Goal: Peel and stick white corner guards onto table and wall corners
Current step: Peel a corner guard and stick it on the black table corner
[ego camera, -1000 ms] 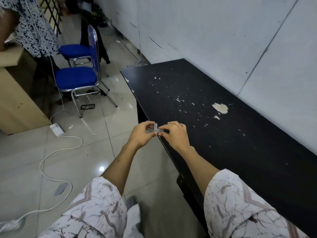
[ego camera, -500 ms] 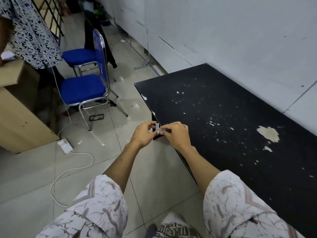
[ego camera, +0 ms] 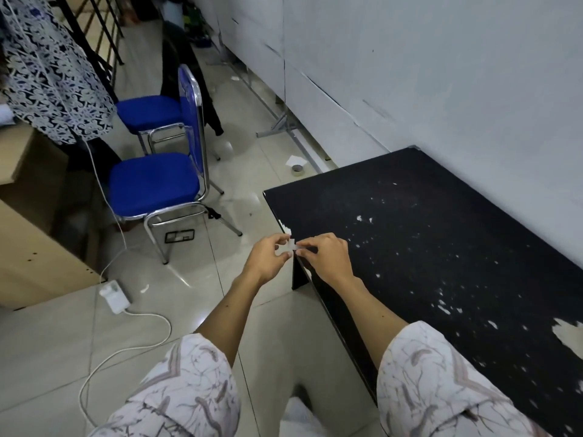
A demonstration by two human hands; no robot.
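Observation:
A small white corner guard is pinched between both hands, just off the near left edge of the black table. My left hand pinches its left side with thumb and fingertips. My right hand pinches its right side, fingers curled, over the table edge. The table's near left corner lies further ahead and bare; its top is chipped with white flecks. The grey-white wall runs along the table's far side.
Two blue chairs stand on the tiled floor to the left. A white power adapter and its cable trail across the floor. A wooden cabinet is at far left, beside a person in patterned clothes. A tape roll lies beyond the table.
The view has shifted along the table toward its left end, so the corner now shows closer. Both hands still hold the guard together, with small finger movements.

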